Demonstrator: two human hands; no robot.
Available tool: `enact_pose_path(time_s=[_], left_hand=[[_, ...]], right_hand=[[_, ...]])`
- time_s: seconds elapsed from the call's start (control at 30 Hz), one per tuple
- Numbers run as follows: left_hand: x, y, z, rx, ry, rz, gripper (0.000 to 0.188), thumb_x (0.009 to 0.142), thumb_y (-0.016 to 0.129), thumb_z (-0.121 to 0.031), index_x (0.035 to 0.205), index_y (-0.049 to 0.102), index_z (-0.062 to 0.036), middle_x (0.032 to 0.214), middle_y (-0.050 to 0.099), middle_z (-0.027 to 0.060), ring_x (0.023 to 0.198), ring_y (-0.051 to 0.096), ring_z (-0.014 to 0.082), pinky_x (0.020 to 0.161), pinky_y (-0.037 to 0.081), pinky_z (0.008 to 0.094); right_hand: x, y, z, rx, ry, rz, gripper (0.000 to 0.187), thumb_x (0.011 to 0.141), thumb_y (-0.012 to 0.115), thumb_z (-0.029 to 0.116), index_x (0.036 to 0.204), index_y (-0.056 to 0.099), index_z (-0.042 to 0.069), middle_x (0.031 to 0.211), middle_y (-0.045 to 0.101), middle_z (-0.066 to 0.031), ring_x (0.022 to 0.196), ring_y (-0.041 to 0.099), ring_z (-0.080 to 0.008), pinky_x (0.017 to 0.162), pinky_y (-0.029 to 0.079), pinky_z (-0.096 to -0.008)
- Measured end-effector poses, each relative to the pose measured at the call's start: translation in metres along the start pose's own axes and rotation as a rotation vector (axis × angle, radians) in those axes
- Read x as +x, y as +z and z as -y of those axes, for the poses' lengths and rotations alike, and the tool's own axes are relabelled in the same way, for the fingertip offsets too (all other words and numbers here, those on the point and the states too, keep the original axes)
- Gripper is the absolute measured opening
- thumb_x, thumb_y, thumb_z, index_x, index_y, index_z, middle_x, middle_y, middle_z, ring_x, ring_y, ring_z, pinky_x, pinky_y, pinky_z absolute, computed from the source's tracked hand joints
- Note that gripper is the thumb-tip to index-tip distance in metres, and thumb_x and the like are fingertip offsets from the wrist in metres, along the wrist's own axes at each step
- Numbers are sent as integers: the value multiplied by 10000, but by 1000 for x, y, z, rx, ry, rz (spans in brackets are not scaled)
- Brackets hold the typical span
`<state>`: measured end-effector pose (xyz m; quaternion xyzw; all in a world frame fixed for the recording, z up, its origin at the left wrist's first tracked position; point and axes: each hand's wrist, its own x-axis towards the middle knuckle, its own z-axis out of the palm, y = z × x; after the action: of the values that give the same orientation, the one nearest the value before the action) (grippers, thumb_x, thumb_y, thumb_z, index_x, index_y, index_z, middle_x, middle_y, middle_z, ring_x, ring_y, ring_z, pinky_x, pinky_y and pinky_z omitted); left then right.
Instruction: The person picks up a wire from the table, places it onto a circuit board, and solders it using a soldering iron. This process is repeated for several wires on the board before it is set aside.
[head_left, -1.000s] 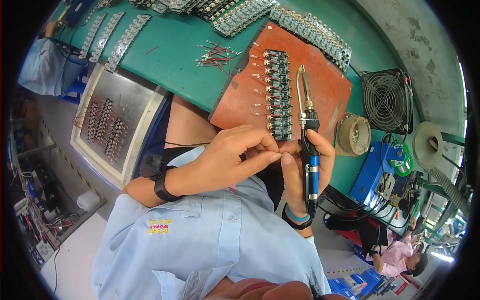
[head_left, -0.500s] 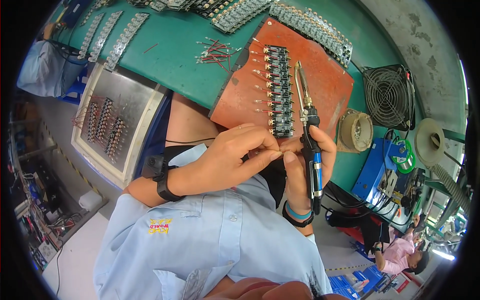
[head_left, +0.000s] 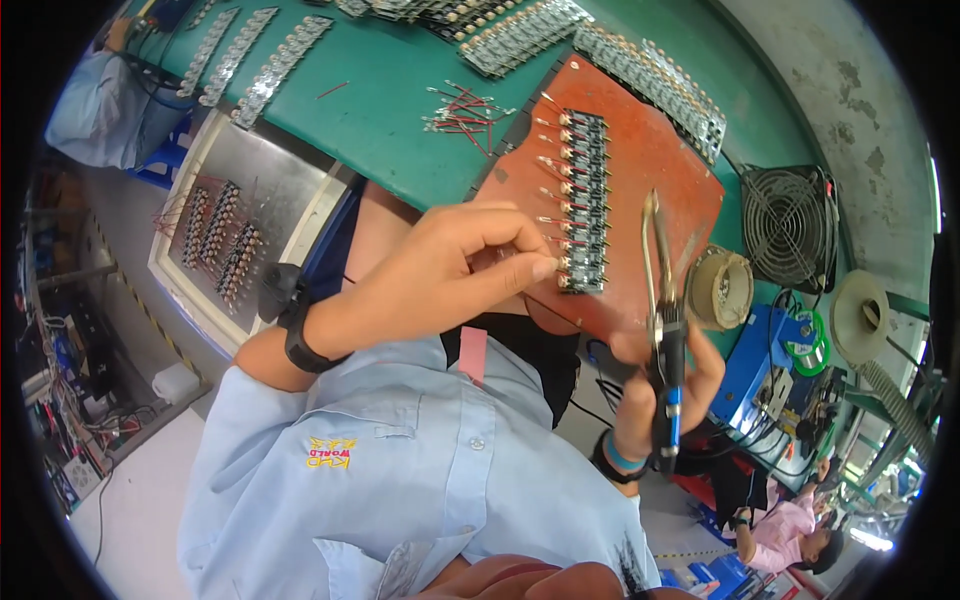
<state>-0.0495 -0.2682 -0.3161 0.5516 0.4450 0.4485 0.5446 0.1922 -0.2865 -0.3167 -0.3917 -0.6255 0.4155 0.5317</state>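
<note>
Left hand point(head_left: 455, 265) has come to the near end of the circuit strip point(head_left: 584, 200) on the red mat point(head_left: 645, 150), pinch narrow, contents indeterminable. Work apparently shifts there. Right hand point(head_left: 636, 405), now apart, grips the soldering iron point(head_left: 670, 350).

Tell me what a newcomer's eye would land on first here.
First, the soldering iron in the right hand, tip toward the top of the picture. Then the row of small circuit boards on the orange-red mat, with the left hand's fingertips at the row's lower end.
</note>
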Motion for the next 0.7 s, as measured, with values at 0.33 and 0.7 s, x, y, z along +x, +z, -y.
enact_pose_path(time_s=[0.33, 0.7], left_hand=[[14, -33, -10, -40, -92, 112, 136, 853, 614, -102, 764, 609, 1, 657, 537, -35, 564, 429, 17, 491, 356, 216], [14, -34, -6, -156, -297, 182, 181, 847, 614, -147, 707, 580, -38, 589, 463, -69, 468, 341, -3, 372, 243, 200]], right_hand=[[12, -37, 8, -211, -330, 437, 525, 723, 789, 254, 1104, 562, -27, 897, 638, -180, 827, 624, -327, 712, 499, -407], [14, -31, 12, -246, -337, 473, 513, 686, 802, 200, 1086, 578, -30, 896, 640, -193, 828, 629, -339, 690, 511, -418]])
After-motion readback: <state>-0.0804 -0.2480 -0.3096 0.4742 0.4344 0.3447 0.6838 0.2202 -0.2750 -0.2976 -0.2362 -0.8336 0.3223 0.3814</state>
